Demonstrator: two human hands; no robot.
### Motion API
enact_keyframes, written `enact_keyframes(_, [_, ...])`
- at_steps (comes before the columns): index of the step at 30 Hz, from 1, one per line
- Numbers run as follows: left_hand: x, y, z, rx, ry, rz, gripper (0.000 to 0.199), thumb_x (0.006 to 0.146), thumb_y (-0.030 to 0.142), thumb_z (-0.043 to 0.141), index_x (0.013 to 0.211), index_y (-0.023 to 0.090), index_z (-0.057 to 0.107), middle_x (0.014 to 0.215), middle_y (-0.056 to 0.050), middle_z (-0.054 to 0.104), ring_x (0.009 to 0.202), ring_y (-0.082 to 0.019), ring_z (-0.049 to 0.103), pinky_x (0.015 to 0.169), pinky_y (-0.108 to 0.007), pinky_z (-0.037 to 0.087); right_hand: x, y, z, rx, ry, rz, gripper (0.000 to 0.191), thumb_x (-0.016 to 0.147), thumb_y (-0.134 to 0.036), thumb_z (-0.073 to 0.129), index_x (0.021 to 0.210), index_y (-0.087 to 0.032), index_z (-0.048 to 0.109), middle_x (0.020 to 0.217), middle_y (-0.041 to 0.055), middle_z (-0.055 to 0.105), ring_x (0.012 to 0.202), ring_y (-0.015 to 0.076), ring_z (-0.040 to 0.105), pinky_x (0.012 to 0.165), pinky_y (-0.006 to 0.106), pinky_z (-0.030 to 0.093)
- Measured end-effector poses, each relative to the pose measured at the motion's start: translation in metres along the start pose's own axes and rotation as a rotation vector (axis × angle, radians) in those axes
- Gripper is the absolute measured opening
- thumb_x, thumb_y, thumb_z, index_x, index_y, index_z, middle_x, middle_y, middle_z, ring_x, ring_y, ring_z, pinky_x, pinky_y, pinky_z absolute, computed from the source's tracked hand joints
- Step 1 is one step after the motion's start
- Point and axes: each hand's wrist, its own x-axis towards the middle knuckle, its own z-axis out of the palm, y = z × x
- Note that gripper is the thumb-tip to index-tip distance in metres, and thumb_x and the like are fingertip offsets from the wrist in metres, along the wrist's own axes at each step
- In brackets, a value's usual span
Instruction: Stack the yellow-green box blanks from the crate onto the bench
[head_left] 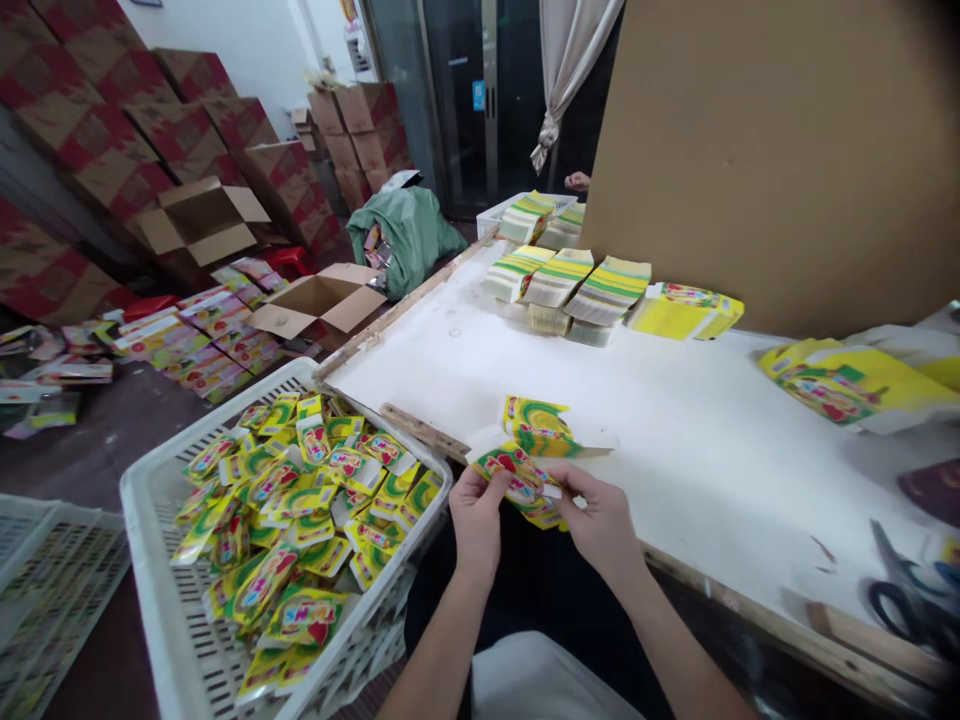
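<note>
Between my two hands is a small yellow and green printed carton (516, 474), held just off the table's front edge. My left hand (480, 515) pinches its left end, thumb on top. The fingers of my right hand (596, 515) are closed on its right end, by a white flap. Just beyond lies another yellow carton piece (536, 420) on the white table (435, 350). At my left, a white plastic crate (154, 520) is heaped with folded yellow cartons (307, 500).
Stacks of flat cartons (562, 280) stand at the table's back, before a tall brown board (750, 150). Scissors (900, 590) lie at the right, near more cartons (840, 385). Open cardboard boxes (322, 300) and a green sack (412, 235) are on the floor. Another person's hand (577, 181) shows behind.
</note>
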Motion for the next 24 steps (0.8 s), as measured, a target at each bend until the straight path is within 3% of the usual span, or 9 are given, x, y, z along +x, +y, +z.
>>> enact_keyframes(4, [-0.010,0.037,0.005,0.125,0.044,0.333,0.053,0.056,0.014,0.074,0.106,0.019,0.055,0.112,-0.008,0.057,0.107,-0.021,0.051,0.093,-0.029,0.037,0.002,0.002,-0.017,-0.302,0.187,-0.254,0.028,0.077,-0.010,0.049,0.091,-0.028,0.066,0.089,0.0015,0.068,0.088,0.0216,0.059,0.081,0.039,0.044])
enact_keyframes(7, [-0.011,0.059,0.003,0.447,-0.165,0.427,0.073,0.045,0.011,0.079,0.113,0.020,0.053,0.120,-0.010,0.051,0.116,-0.027,0.041,0.101,-0.036,0.026,0.002,-0.003,-0.019,-0.432,0.076,-0.459,0.032,0.077,-0.011,0.052,0.094,-0.035,0.065,0.086,-0.0022,0.069,0.095,0.0215,0.057,0.095,0.045,0.033])
enact_keyframes(9, [-0.008,0.061,-0.001,0.637,-0.354,0.367,0.076,0.045,0.014,0.078,0.116,0.022,0.051,0.115,-0.010,0.055,0.110,-0.029,0.045,0.097,-0.040,0.030,-0.001,-0.009,-0.014,-0.418,-0.022,-0.547,0.036,0.077,-0.011,0.053,0.097,-0.039,0.062,0.091,-0.0043,0.067,0.104,0.0214,0.053,0.102,0.047,0.024])
enact_keyframes(10, [-0.007,0.059,-0.003,0.700,-0.410,0.337,0.072,0.048,0.015,0.076,0.115,0.023,0.052,0.110,-0.009,0.058,0.104,-0.029,0.050,0.092,-0.040,0.035,-0.003,-0.010,-0.011,-0.385,-0.009,-0.547,0.037,0.076,-0.013,0.054,0.101,-0.040,0.060,0.100,-0.0036,0.064,0.111,0.0227,0.048,0.104,0.048,0.021])
enact_keyframes(12, [-0.005,0.052,-0.007,0.790,-0.460,0.291,0.061,0.054,0.017,0.072,0.112,0.024,0.053,0.099,-0.007,0.062,0.091,-0.026,0.056,0.082,-0.036,0.042,-0.005,-0.012,-0.003,-0.265,0.135,-0.443,0.047,0.075,-0.018,0.056,0.118,-0.036,0.049,0.124,0.0011,0.049,0.123,0.0267,0.034,0.105,0.050,0.018])
enact_keyframes(14, [-0.007,0.044,-0.007,0.833,-0.478,0.254,0.057,0.058,0.019,0.070,0.112,0.024,0.052,0.096,-0.007,0.063,0.085,-0.024,0.057,0.076,-0.033,0.044,-0.005,-0.011,0.002,-0.074,0.257,-0.243,0.061,0.076,-0.023,0.054,0.132,-0.028,0.030,0.137,0.0067,0.032,0.126,0.0280,0.029,0.103,0.050,0.023])
enact_keyframes(16, [-0.011,0.037,-0.004,0.830,-0.503,0.241,0.062,0.058,0.018,0.069,0.117,0.024,0.048,0.102,-0.008,0.061,0.088,-0.024,0.057,0.078,-0.033,0.043,-0.003,-0.009,0.006,0.136,0.163,-0.047,0.060,0.079,-0.023,0.049,0.134,-0.025,0.025,0.136,0.0083,0.035,0.123,0.0257,0.035,0.101,0.047,0.031])
enact_keyframes(20, [-0.017,0.030,0.000,0.846,-0.574,0.313,0.067,0.058,0.012,0.065,0.120,0.024,0.041,0.113,-0.008,0.053,0.096,-0.024,0.054,0.086,-0.034,0.039,0.002,-0.004,0.010,0.507,-0.166,0.199,0.047,0.077,-0.023,0.051,0.124,-0.025,0.045,0.126,0.0054,0.050,0.119,0.0242,0.043,0.098,0.042,0.037])
enact_keyframes(24, [-0.013,0.028,-0.002,1.025,-0.596,0.370,0.045,0.060,0.014,0.061,0.101,0.023,0.045,0.100,-0.004,0.052,0.087,-0.021,0.054,0.077,-0.033,0.042,0.001,0.000,0.014,0.548,-0.114,0.275,0.050,0.077,-0.027,0.053,0.126,-0.024,0.043,0.126,0.0061,0.050,0.117,0.0242,0.045,0.099,0.043,0.035])
